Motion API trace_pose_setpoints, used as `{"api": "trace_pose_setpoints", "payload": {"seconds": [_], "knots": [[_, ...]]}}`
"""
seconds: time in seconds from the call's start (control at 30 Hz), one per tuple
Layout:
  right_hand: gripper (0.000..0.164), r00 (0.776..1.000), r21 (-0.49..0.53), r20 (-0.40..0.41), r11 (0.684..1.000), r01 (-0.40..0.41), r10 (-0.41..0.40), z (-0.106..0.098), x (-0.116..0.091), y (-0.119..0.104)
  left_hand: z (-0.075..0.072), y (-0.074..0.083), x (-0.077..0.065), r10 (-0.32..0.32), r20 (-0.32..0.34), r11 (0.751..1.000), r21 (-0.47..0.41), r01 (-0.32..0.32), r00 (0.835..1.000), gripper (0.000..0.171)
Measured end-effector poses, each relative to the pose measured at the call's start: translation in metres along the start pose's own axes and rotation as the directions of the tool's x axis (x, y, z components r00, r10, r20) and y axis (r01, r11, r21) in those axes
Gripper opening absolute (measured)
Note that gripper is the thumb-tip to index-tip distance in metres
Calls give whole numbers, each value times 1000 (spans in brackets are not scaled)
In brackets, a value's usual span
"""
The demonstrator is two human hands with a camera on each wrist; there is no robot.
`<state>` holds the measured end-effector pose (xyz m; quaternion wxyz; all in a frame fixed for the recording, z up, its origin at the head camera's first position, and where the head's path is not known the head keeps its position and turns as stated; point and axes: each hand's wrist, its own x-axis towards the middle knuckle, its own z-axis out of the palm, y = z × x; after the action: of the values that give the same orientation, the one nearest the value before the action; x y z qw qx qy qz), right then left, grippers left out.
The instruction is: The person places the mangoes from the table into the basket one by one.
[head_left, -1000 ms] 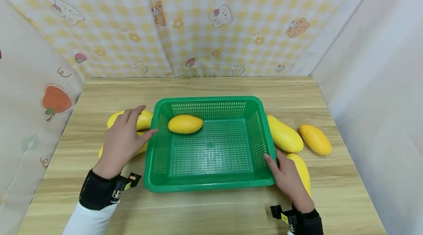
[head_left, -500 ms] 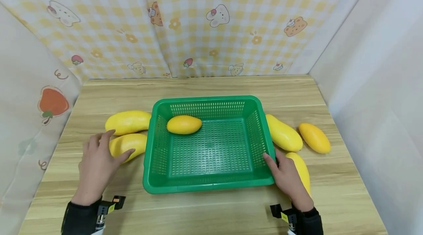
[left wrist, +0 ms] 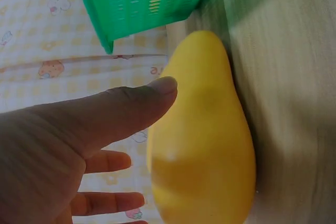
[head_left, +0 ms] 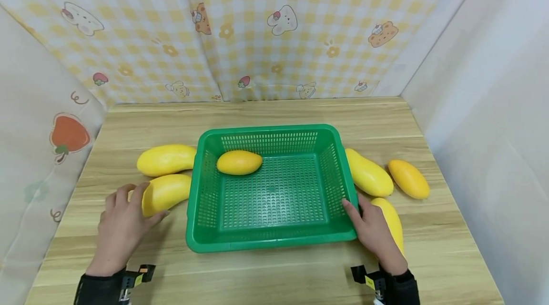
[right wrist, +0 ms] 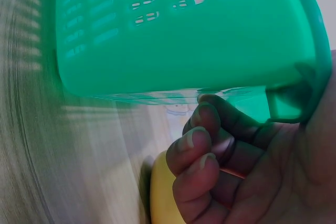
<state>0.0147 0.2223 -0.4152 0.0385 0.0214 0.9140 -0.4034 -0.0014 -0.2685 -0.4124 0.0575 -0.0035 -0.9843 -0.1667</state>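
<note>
A green plastic basket (head_left: pixel 274 243) with perforated walls stands in the middle of the table. At its right rim my right hand (head_left: pixel 377 228) grips it, thumb over the rim and fingers curled outside, as the right wrist view also shows. My left hand (head_left: pixel 120 226) is at the near end of a large yellow elongated fruit (head_left: pixel 169 191), left of the basket. In the left wrist view the thumb (left wrist: pixel 136 103) lies straight, overlapping the fruit, with the other fingers extended on its far side. Inside the basket, at the back left, lies a small orange-yellow mango (head_left: pixel 239 162).
Behind the left fruit lies a second large yellow fruit (head_left: pixel 165 160). Right of the basket are another yellow fruit (head_left: pixel 369 174), one partly hidden fruit (head_left: pixel 391 221) beside my right hand, and a mango (head_left: pixel 409 179). A checked curtain (head_left: pixel 257 47) hangs behind the table (head_left: pixel 274 276).
My left hand has moved back from above the left fruits, down and left to the nearer fruit's end. That fruit has shifted slightly. My right hand stays on the basket.
</note>
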Motion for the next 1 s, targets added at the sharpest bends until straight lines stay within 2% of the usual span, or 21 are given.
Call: {"api": "trace_pose_setpoints", "payload": {"seconds": [0.3, 0.5, 0.6, 0.77, 1.0], "knots": [[31, 998, -14, -37, 999, 49, -50, 2, 0, 5, 13, -4, 9, 65, 55, 997, -51, -62, 996, 77], [31, 998, -3, -41, 999, 52, -52, 2, -1, 6, 15, -7, 15, 125, 28, 991, -56, -123, 992, 70], [30, 997, -2, -51, 999, 51, -51, 2, -3, 8, 16, -6, 20, 148, 47, 988, -56, -145, 988, 68], [29, 998, 14, -48, 999, 46, -45, 3, -4, 7, 17, -7, 21, 127, 109, 991, -55, -122, 986, 68], [27, 998, 19, -49, 999, 45, -44, 4, -2, 7, 19, -11, 24, 132, 135, 991, -46, -127, 982, 76]]}}
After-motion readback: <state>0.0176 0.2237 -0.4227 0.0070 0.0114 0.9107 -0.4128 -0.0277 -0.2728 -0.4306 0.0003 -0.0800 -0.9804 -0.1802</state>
